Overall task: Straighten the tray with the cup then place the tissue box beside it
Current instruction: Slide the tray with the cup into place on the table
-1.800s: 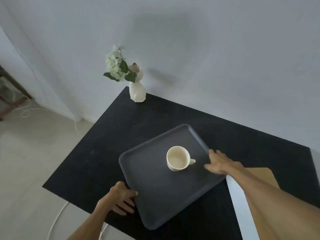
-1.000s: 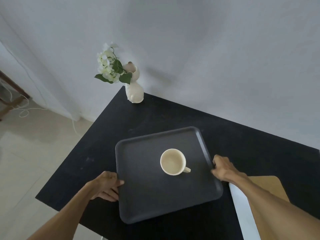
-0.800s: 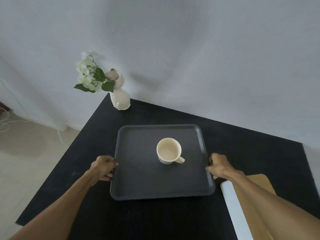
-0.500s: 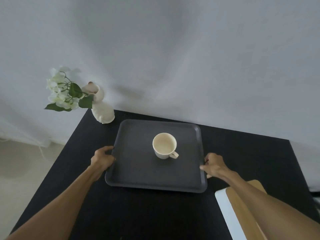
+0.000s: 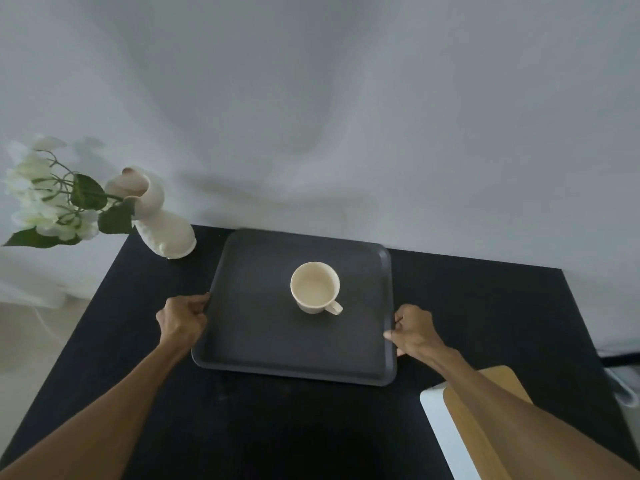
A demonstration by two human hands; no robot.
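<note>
— Between the two hands lies the tray (image 5: 277, 337): the left hand (image 5: 181, 318) is curled shut on its left rim, the right hand (image 5: 414, 330) pinched closed on its right rim.

— And the cup (image 5: 315, 287)?

— Just beyond both hands, upright near the tray's middle, handle pointing back toward the right hand.

— What has changed?

— A second or two ago the tray sat skewed, one corner aimed at the person. Now its edges run roughly parallel with the table (image 5: 485, 306) edges, and its far side has been slid up close to the wall. The cup has ridden along without tipping.

— So the straightening is finished?

— I judge it nearly so. Letting go looks like the only bit left of that step.

— And the tissue box (image 5: 446, 434)?

— Nearer than the right hand, partly under that forearm: white side, wooden top, not yet touched. I expect the right hand goes there next.

— Room beside the tray?

— Bare table outward from the right hand. Beyond the left hand, a vase (image 5: 162, 226) of white flowers (image 5: 38, 199) stands just past the tray's far corner, so that side is tighter.
</note>
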